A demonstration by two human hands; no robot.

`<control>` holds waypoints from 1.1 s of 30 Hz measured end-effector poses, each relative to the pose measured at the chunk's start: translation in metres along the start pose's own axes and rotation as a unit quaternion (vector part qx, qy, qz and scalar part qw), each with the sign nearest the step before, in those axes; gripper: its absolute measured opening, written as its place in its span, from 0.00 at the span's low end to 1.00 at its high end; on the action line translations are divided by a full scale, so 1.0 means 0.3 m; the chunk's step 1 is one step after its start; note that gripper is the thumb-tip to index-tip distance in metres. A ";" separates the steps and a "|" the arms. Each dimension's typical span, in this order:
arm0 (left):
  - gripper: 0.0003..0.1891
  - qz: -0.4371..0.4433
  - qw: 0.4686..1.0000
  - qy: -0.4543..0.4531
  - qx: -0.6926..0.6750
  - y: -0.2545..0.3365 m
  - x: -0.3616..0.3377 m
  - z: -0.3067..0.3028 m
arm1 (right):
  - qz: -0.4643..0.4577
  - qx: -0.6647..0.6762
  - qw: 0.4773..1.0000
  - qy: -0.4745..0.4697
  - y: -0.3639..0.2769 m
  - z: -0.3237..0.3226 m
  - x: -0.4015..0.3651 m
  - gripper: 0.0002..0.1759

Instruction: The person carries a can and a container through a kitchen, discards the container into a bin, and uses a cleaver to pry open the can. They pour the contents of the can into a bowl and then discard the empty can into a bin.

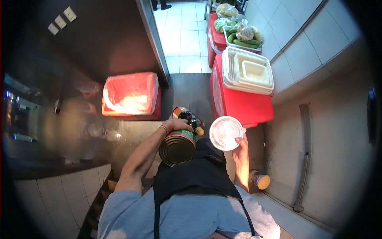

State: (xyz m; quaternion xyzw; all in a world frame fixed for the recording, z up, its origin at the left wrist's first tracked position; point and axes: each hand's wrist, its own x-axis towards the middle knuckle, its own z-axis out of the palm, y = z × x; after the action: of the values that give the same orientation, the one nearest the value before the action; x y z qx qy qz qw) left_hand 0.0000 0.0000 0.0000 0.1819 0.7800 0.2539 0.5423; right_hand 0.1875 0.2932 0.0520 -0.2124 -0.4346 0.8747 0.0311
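Note:
My left hand (178, 125) is closed around a large tin can (178, 149) with a green and red label, held against the dark apron. A dark bottle (190, 118) with a yellow cap lies along the same hand, between it and the can's far side; how the fingers grip it is partly hidden. On the right, my right hand (241, 145) grips a round white container (226, 133) by its edge, the thumb on its rim. What is inside the container is too unclear to name.
A red lined bin (157, 104) stands ahead left. Ahead right, a red box (242, 106) carries stacked white trays (229, 76); vegetables (243, 36) lie beyond. A jar (262, 182) with a yellow lid is at lower right. Someone's shoe (166, 7) shows beyond the doorway.

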 end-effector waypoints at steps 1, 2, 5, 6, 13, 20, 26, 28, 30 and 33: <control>0.41 0.011 1.000 -0.003 -0.011 0.008 0.023 0.013 | -0.013 -0.008 1.000 0.012 -0.006 -0.017 -0.017 0.44; 0.41 0.023 0.999 -0.007 -0.022 0.017 0.046 0.022 | -0.025 -0.018 0.999 0.024 -0.009 -0.035 -0.034 0.44; 0.39 -0.032 0.999 -0.038 0.010 -0.024 0.089 -0.362 | 0.002 0.052 0.997 0.054 0.057 0.132 0.264 0.44; 0.36 -0.007 1.000 -0.030 -0.003 0.090 0.220 -0.490 | -0.041 0.027 0.998 0.040 -0.057 0.114 0.414 0.43; 0.30 -0.108 0.975 -0.075 -0.179 0.061 0.504 -1.020 | -0.035 0.068 0.997 0.010 -0.210 0.283 1.005 0.37; 0.24 -0.105 0.975 -0.081 -0.178 0.105 0.682 -1.463 | 0.046 -0.055 0.992 0.106 -0.387 0.426 1.619 0.43; 0.15 -0.168 0.951 -0.119 -0.229 0.160 0.876 -1.896 | 0.016 -0.022 0.993 0.116 -0.393 0.593 2.101 0.40; 0.14 -0.210 0.919 -0.201 -0.265 0.105 1.016 -2.036 | -0.015 0.001 0.992 0.127 -0.354 0.636 2.200 0.36; 0.15 -0.174 0.920 -0.223 -0.272 0.039 1.151 -2.191 | -0.007 0.042 0.988 0.148 -0.320 0.653 2.317 0.36; 0.17 -0.177 0.936 -0.192 -0.235 0.009 1.238 -2.422 | 0.026 0.079 0.981 0.175 -0.290 0.726 2.412 0.42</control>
State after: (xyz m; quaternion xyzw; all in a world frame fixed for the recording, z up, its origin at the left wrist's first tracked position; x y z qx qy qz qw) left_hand -0.8102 0.0653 -0.0726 -0.0467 0.5989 0.2902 0.7450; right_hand -0.5676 0.3576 -0.0142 -0.3703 -0.3466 0.8559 0.1010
